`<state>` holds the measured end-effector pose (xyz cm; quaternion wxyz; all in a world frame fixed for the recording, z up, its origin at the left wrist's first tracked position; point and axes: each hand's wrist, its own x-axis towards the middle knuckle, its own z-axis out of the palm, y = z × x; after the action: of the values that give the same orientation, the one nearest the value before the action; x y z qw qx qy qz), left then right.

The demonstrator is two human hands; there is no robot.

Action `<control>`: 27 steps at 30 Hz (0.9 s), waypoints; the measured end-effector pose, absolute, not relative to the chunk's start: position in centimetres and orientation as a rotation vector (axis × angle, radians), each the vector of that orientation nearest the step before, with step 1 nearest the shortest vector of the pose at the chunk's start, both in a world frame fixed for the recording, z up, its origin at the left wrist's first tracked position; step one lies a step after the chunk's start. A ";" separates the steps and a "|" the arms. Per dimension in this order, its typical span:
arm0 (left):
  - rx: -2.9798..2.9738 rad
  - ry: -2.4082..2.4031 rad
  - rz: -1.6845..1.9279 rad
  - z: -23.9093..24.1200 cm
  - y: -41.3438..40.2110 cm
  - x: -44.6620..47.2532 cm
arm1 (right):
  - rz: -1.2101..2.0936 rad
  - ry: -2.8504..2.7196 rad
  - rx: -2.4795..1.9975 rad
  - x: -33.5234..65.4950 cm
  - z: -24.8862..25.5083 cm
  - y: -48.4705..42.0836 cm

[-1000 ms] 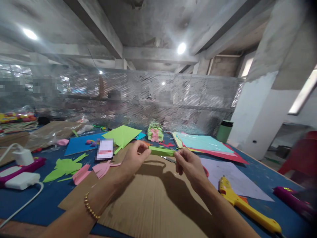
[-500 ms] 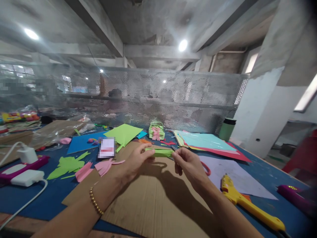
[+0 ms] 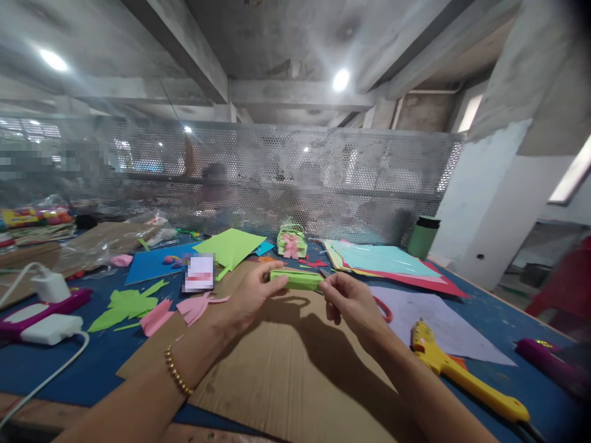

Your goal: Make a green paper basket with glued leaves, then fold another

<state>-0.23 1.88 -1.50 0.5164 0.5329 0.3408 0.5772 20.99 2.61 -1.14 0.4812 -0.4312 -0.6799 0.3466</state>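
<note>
Between my two hands I hold a folded strip of green paper (image 3: 297, 280) level above a sheet of brown cardboard (image 3: 281, 375). My left hand (image 3: 249, 294) pinches its left end with thumb and fingers closed. My right hand (image 3: 348, 299) pinches its right end the same way. A bead bracelet (image 3: 176, 372) is on my left wrist. Scissors with red handles (image 3: 382, 307) lie partly hidden behind my right hand.
A yellow glue gun (image 3: 462, 375) lies at the right on white paper (image 3: 438, 329). Stacked coloured sheets (image 3: 383, 264), a green cup (image 3: 422, 237), a small paper basket (image 3: 290, 241), green and pink scraps (image 3: 138, 307), white chargers (image 3: 48, 307) and a perforated metal screen (image 3: 277, 178) surround the blue table (image 3: 69, 369).
Both hands have drawn slightly closer together on the green strip and sunk a little toward the cardboard. The view has shifted slightly.
</note>
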 end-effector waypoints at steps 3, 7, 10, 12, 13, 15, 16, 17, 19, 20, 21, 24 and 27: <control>1.287 0.821 1.391 -1.4 1.8 -0.2 | 0.840 -1.680 -1.062 21.0 -1.1 2.6; 1.379 0.911 1.377 -0.9 1.2 -0.2 | 0.759 -1.690 -1.091 20.9 -1.0 2.7; 1.458 1.041 1.362 -0.4 0.6 0.0 | 0.658 -1.691 -1.133 20.9 -1.1 2.7; 1.503 1.088 1.384 -0.3 0.3 0.2 | 0.602 -1.689 -1.164 20.8 -1.1 2.6; 1.528 1.097 1.400 -0.3 0.2 0.2 | 0.580 -1.687 -1.177 20.8 -1.2 2.6; 1.577 1.106 1.421 -0.4 0.2 0.3 | 0.551 -1.682 -1.192 20.9 -1.2 2.6; 1.593 1.108 1.416 -0.5 0.3 0.3 | 0.543 -1.681 -1.194 20.9 -1.2 2.6; 1.600 1.103 1.404 -0.5 0.3 0.3 | 0.540 -1.681 -1.194 20.8 -1.2 2.6; 1.584 1.071 1.382 -0.5 0.4 0.4 | 0.540 -1.683 -1.188 20.8 -1.2 2.5; 1.569 1.052 1.369 -0.4 0.4 0.5 | 0.541 -1.684 -1.185 20.8 -1.2 2.5; 1.554 1.040 1.363 -0.3 0.4 0.5 | 0.543 -1.683 -1.180 20.7 -1.2 2.4; 1.549 1.063 1.367 0.1 0.3 0.7 | 0.560 -1.670 -1.167 20.7 -1.2 2.4; 1.572 1.109 1.398 0.4 0.1 0.5 | 0.595 -1.645 -1.151 20.7 -1.4 2.6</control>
<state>0.53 0.10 0.41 0.3725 0.6136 0.4328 0.5454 20.74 2.57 -1.36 0.5004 -0.4759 -0.6801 0.2460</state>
